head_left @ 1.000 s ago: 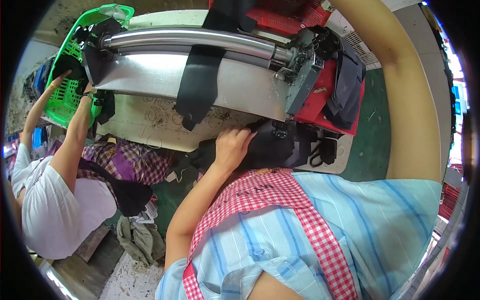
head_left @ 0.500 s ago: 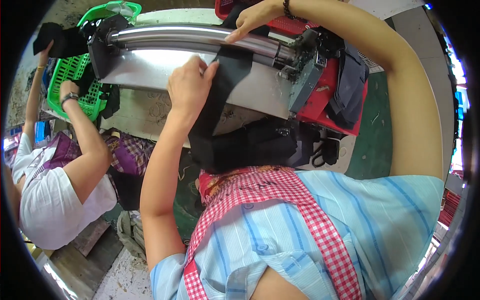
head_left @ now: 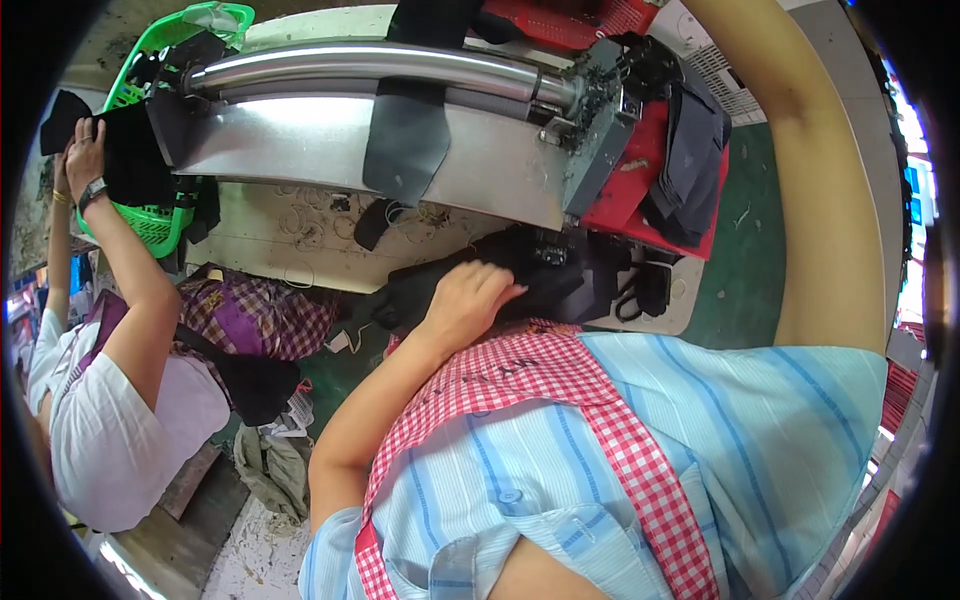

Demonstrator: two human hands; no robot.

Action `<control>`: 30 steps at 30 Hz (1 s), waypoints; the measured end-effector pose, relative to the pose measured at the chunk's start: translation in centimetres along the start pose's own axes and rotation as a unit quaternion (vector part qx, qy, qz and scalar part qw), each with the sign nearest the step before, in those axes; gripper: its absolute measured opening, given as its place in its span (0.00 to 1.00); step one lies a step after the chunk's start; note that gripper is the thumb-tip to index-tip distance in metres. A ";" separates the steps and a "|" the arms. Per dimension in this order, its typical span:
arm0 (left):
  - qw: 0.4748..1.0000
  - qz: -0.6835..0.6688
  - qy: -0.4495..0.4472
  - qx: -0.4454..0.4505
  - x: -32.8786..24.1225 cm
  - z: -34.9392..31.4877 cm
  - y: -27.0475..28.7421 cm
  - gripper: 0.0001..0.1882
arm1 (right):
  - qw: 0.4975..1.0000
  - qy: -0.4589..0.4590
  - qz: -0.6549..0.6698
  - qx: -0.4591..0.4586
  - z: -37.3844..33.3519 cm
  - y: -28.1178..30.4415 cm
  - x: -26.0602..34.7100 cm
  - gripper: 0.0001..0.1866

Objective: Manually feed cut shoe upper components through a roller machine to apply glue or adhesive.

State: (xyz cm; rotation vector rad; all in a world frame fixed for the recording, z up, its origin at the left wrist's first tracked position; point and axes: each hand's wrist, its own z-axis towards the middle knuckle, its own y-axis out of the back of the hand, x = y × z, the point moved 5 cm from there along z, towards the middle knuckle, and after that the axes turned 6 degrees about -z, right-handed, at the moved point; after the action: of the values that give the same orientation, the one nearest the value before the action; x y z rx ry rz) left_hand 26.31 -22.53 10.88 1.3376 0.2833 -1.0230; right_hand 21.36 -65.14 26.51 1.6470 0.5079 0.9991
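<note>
A dark, flat piece of material (head_left: 408, 145) runs under the shiny steel roller (head_left: 390, 68) of a machine, its front end lying on the sloping metal plate (head_left: 275, 135). Neither of my hands touches the front end. My left hand (head_left: 468, 303) is low in front of my apron, at a heap of black pieces (head_left: 540, 275). Its fingers are smeared by motion, so I cannot make out whether they grip anything. My right forearm reaches up past the top edge, and that hand is out of the picture.
Right of the roller, a red tray (head_left: 625, 190) bears stacked dark pieces (head_left: 690, 165). Black-handled scissors (head_left: 640, 293) lie beside the heap. At the left, a co-worker's hand (head_left: 85, 155) holds black material over a green basket (head_left: 160, 225). A red basket (head_left: 545, 22) stands behind the machine.
My left hand has let go of the dark piece and come down to the heap. My right hand has left the roller and gone out of view. The co-worker's nearer hand has moved up.
</note>
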 end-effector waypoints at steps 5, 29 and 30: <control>0.962 -0.112 0.217 -0.124 0.4 2.6 11.1 0.08 | 0.976 0.177 -0.034 -0.119 -0.7 -0.1 -3.2 0.08; 0.981 0.069 -0.128 -0.125 -0.7 -0.1 2.0 0.09 | 0.992 0.060 -0.089 -0.061 1.0 -0.4 -1.9 0.12; 0.982 0.075 -0.122 -0.125 -1.1 -0.8 3.3 0.09 | 0.977 0.121 -0.073 -0.160 0.6 0.1 -0.1 0.09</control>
State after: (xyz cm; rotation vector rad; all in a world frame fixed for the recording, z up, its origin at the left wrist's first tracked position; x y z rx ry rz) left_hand 28.41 -21.65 13.64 0.9814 0.1193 -0.9785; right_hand 21.77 -65.61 26.52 1.1933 0.5869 1.1143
